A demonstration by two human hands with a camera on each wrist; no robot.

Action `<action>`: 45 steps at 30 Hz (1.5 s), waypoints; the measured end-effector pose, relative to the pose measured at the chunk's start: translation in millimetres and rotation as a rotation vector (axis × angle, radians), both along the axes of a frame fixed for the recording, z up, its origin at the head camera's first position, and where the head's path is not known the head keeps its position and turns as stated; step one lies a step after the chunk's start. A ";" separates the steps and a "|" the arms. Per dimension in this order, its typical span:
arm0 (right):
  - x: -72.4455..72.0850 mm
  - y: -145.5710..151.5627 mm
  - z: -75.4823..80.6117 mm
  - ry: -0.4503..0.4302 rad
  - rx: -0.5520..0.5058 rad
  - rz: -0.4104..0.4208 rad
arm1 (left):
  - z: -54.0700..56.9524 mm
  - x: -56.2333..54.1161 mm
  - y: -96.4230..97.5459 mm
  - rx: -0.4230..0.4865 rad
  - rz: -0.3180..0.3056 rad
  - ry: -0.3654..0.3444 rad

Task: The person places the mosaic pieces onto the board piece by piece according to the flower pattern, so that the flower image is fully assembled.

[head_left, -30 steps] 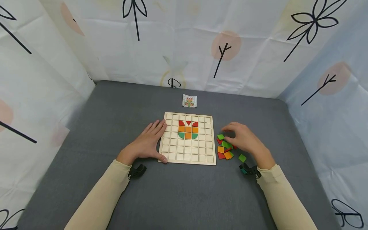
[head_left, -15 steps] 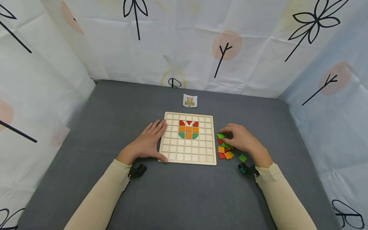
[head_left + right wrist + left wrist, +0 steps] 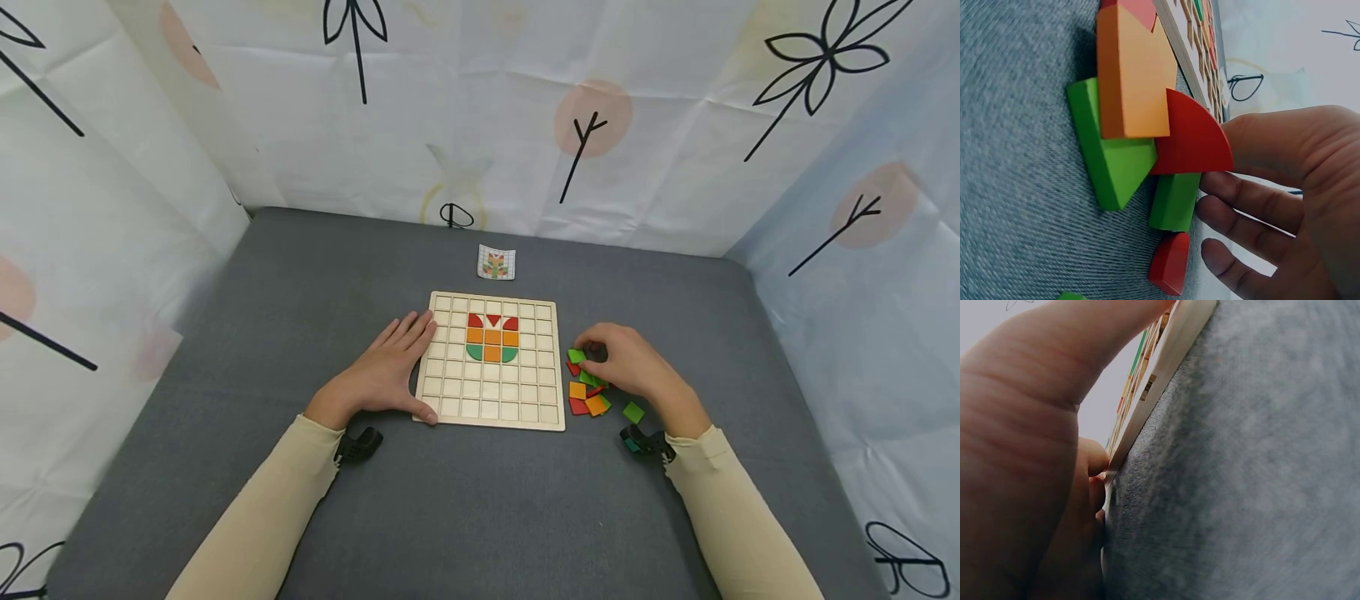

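Observation:
My left hand [image 3: 384,371] lies spread along the left side of a square wooden grid board [image 3: 468,408], touching its edge with thumb and fingers. Coloured tiles fill some cells: red on top, orange [image 3: 492,337] in the middle, green lower down. Right of the board my right hand [image 3: 628,358] reaches over a loose pile, thumb and index finger beside a green tile [image 3: 576,356]; whether they pinch it is unclear. In the right wrist view a red quarter-circle tile [image 3: 1192,137] hides the thumb tip. An orange tile [image 3: 1144,78] overlaps a green tile [image 3: 1113,162] there.
A small picture card [image 3: 496,262] with a coloured grid pattern lies behind the board. One green tile [image 3: 633,412] sits apart from the pile, near the right wrist. The table has a grey cloth [image 3: 480,517], with patterned fabric [image 3: 480,108] hanging around it.
My right hand has shifted slightly left and its thumb and index finger have come closer to the green tile. The left hand and the board stay as they were.

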State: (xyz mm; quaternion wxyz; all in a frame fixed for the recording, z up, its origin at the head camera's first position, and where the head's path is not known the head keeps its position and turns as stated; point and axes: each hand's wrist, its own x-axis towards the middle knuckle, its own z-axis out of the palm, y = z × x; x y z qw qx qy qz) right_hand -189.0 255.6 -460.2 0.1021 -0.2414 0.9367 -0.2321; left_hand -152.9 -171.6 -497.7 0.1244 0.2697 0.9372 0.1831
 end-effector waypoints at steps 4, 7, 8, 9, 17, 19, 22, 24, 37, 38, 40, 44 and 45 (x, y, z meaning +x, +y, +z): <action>3.2 -0.5 -0.1 -0.006 -0.005 -0.029 | 0.3 2.1 -0.3 0.004 -0.006 0.006; 5.5 -1.4 2.7 0.001 -0.015 -0.044 | -1.5 3.5 -0.9 0.006 -0.011 0.008; 6.1 -1.9 4.0 0.009 -0.018 -0.048 | -2.0 4.0 -1.2 0.006 -0.011 0.007; 6.7 -2.4 5.8 0.016 -0.024 -0.049 | -2.7 4.1 -1.5 0.005 -0.011 0.009; 12.0 -12.2 17.7 0.078 -0.037 -0.043 | -2.2 2.7 -1.6 0.005 -0.015 0.017; 13.2 -15.6 19.2 0.086 -0.041 -0.038 | -1.2 2.6 -1.4 0.006 -0.015 0.013; 14.8 -20.7 21.7 0.102 -0.047 -0.027 | -0.7 2.4 -1.6 0.002 -0.015 0.013; 16.6 -24.6 23.5 0.111 -0.055 -0.027 | -0.7 2.2 -1.7 0.002 -0.014 0.013; 20.6 -43.4 27.9 0.161 -0.072 0.023 | 0.6 1.3 -0.3 -0.006 -0.011 0.011; 20.9 -44.6 27.7 0.158 -0.073 0.023 | 0.8 1.1 -0.2 -0.006 -0.012 0.013; 21.4 -47.5 26.5 0.151 -0.075 0.025 | 0.6 0.7 -0.2 -0.004 -0.011 0.016; 23.7 -54.4 24.6 0.140 -0.086 0.031 | -0.1 0.8 -1.1 0.001 -0.013 0.015; 24.1 -56.2 24.1 0.144 -0.088 0.038 | -0.6 0.9 -1.8 0.004 -0.015 0.012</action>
